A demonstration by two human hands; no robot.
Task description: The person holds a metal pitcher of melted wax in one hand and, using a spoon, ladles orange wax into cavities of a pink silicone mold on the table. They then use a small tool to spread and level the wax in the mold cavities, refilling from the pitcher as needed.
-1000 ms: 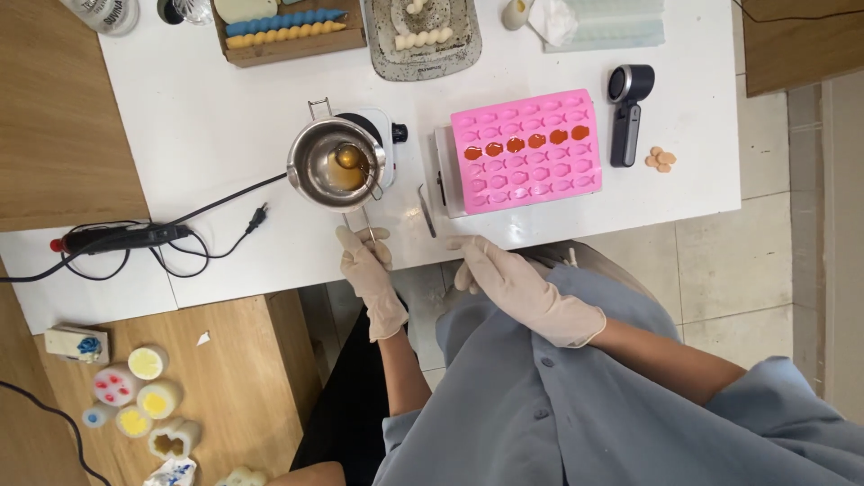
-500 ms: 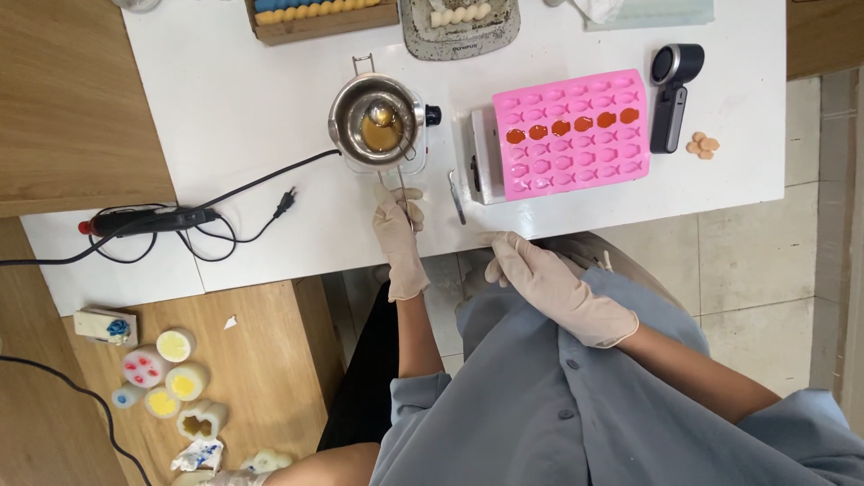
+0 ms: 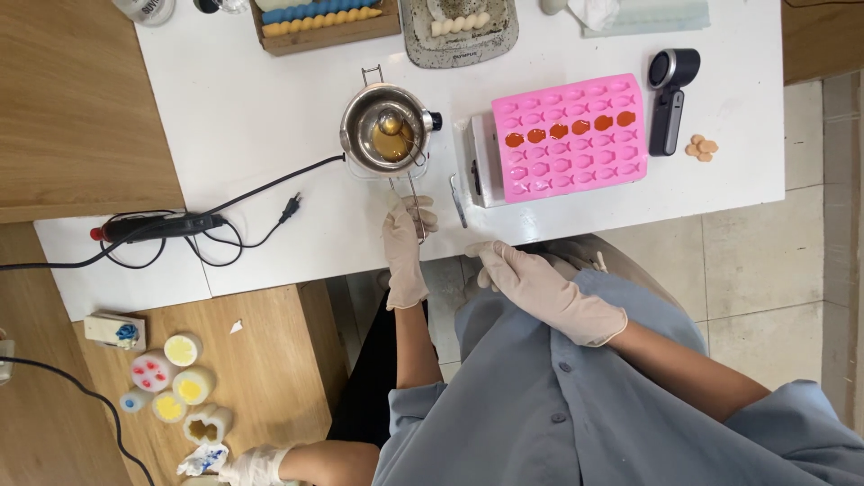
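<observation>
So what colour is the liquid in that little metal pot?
Amber-brown, in the metal pot whose handle the left hand grips; the head view shows it.

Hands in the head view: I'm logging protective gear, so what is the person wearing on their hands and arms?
Both the left hand and the right hand wear thin, pale cream disposable gloves with loose cuffs. The forearms are bare, below grey-blue short sleeves.
</observation>
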